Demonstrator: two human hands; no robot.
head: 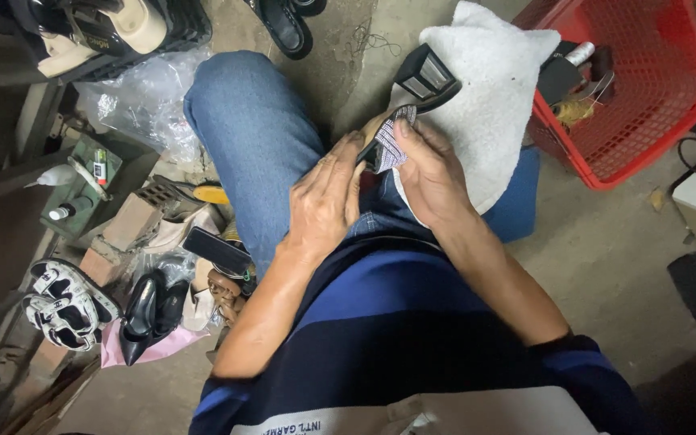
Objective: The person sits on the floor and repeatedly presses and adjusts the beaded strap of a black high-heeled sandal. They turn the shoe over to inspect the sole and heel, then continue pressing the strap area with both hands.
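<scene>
At the centre of the frame the left hand (325, 201) curls around the lower end of a black sandal (412, 89), fingers closed on its edge. Just beside it, the right hand (430, 173) presses a small checked cloth (395, 137) against the sandal, thumb and fingers pinching the cloth to the shoe. The sandal slants up toward the upper middle of the frame, its grey-lined strap at the top end, and lies over a white towel (493, 89) spread across the person's right knee. The left knee, in blue jeans (251, 137), rises toward the upper left of centre.

In the upper right a red plastic basket (670, 89) stands on the concrete floor, holding spools and small tools. At the lower left, black pointed heels (142, 314) lie on a pink sheet beside a pair of white strappy sandals (62, 302). Near them a dark phone (215, 250) rests on a heap of shoes. A crumpled clear plastic bag (142, 105) lies in the upper left
</scene>
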